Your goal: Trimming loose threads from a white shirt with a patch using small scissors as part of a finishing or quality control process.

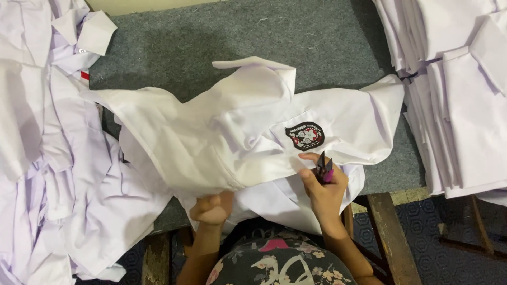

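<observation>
Floral-print clothing nearest, left hand (211,209) fisted on the near hem of a crumpled white cotton shirt (211,132) mid-surface, right hand (323,186), fingers pinching small dark snips (324,171) near an oval embroidered pocket badge (304,135), grey felt surface (296,37), loose shirts left (47,158), folded stack right (459,105)

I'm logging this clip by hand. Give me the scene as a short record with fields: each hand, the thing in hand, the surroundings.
left hand: grips the shirt's lower edge
right hand: holds a small dark tool, fingertips on the shirt
shirt: white, spread out, badge on its pocket
table: grey felt top
left side: loose shirts
right side: folded stack
</observation>
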